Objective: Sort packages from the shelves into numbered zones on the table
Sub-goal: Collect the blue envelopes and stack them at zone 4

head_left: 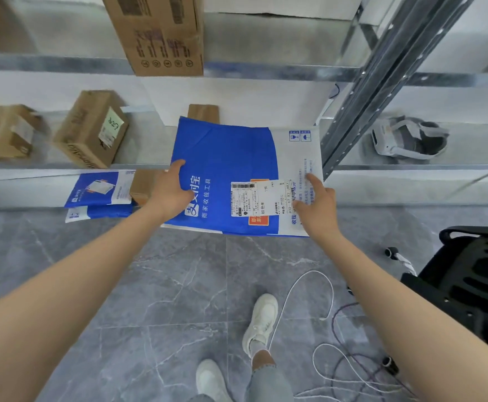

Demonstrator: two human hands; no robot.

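Forearms [91,285] bare; white sneakers [261,317], white sock [256,348], pale-blue jeans [268,384].

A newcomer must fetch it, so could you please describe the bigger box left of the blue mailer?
On the metal shelf, look left of the big blue mailer. Of two brown boxes there, it is the bigger box, nearer the mailer. Only it carries a pale green handwritten label.

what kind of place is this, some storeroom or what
Probably a parcel storeroom or sorting area: metal shelving holds labelled cardboard boxes and stacked blue mailers, and a large blue package bearing a shipping label is held at the shelf edge.
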